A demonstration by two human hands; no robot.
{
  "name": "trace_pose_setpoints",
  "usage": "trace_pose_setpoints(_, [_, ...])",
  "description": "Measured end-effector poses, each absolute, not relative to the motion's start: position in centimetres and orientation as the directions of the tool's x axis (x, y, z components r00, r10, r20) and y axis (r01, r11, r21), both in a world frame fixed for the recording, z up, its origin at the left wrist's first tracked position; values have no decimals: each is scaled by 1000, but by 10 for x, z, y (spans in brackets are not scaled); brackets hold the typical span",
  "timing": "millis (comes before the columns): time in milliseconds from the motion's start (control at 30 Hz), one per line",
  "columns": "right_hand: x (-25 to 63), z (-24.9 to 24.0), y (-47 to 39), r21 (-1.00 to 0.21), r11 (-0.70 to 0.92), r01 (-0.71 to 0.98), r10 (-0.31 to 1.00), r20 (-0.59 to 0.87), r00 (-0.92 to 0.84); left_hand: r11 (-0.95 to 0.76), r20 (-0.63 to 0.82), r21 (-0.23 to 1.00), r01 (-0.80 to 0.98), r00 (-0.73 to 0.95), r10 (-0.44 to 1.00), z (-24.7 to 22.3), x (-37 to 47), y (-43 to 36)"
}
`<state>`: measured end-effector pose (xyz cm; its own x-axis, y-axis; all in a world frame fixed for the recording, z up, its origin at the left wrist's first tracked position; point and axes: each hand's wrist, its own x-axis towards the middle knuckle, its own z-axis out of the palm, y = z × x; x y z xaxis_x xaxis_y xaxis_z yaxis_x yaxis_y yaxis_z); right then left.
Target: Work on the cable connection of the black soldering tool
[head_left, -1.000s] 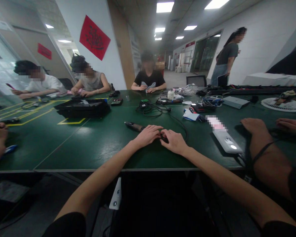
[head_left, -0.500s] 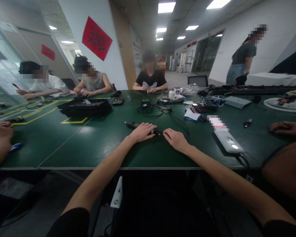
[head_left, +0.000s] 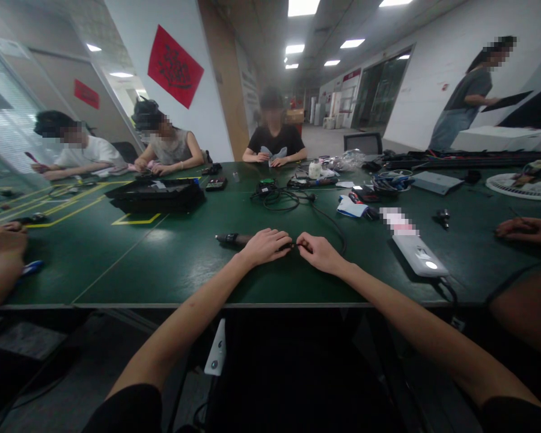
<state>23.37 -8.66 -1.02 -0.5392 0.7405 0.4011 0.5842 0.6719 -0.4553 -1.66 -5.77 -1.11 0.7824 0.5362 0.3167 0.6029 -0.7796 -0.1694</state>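
Note:
On the green table (head_left: 162,270) lies a dark electric screwdriver (head_left: 235,239), its narrow tip pointing left. My left hand (head_left: 265,248) wraps over its rear half, with the fingers closed around it and hiding that part. Close by on the right, my right hand (head_left: 318,251) pinches a cable end at the tool's tail. Between the fingertips a small connector shows; I cannot tell whether it is plugged in. A black cable (head_left: 336,221) runs from behind my right hand towards a loose coil further back.
A black tray (head_left: 155,197) stands at the back left. To the right lie a white power box (head_left: 419,255), a small metal part (head_left: 442,218) and bundled cables (head_left: 391,181). Co-workers' hands (head_left: 2,243) rest at both sides; several people sit across the table.
My left hand and the screwdriver have shifted; the tip now lies further left and lower. My right hand stays at the tail end. A walking person at the back has moved right.

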Motion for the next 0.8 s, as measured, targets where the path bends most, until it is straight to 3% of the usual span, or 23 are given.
trace_pose_setpoints(267, [232,-16,-86,-377,655,655,750,425,-506,-777,353,-102,621,753,555,-14,-12,-60])
trace_pose_setpoints(600, [233,-17,-81,-393,550,737,830,352,-431,-778,375,-60,626,736,563,-17,-10,-60])
trace_pose_setpoints(800, [233,-17,-83,-314,567,761,818,323,-476,-773,391,-51,632,725,566,-18,-9,-60])
